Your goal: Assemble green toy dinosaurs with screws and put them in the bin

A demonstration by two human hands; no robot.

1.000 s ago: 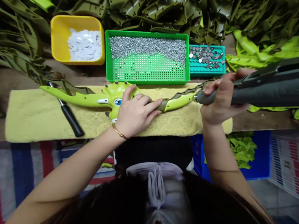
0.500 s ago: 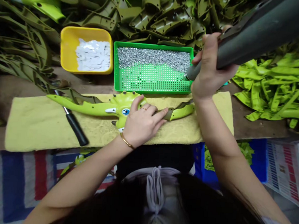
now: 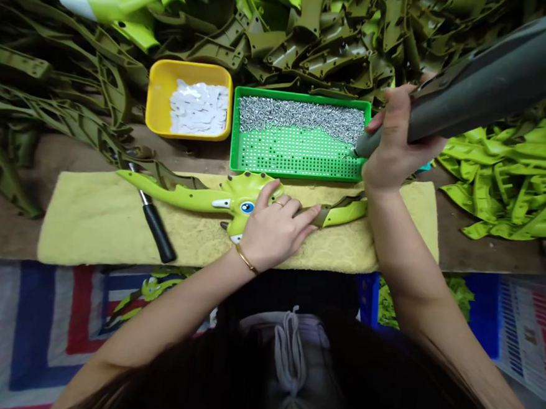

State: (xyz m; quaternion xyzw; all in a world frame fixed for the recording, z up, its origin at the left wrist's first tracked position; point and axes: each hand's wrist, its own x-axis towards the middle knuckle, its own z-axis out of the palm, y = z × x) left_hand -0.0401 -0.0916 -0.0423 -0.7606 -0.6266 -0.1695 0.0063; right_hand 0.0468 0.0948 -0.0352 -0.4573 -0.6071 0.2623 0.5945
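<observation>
My left hand (image 3: 276,226) lies over a lime-green plastic dinosaur piece (image 3: 193,200), pressing it onto a yellow towel (image 3: 103,230). The piece has a blue eye and olive strips along its edge. My right hand (image 3: 399,145) grips a grey electric screwdriver (image 3: 486,95), whose tip sits over the right side of a green perforated tray (image 3: 298,169). Silver screws (image 3: 298,117) fill the far part of that tray. Behind my right hand, a teal tray is almost entirely hidden.
A black-handled screwdriver (image 3: 159,234) lies on the towel. A yellow tub (image 3: 159,97) holds white pieces (image 3: 198,109). Olive plastic parts (image 3: 288,43) are heaped behind, bright green parts (image 3: 503,183) at right. A blue crate (image 3: 483,306) stands below the bench.
My right hand has carried the electric screwdriver from the piece's right end to the green tray's right side. My left hand stays on the piece, and the view has shifted.
</observation>
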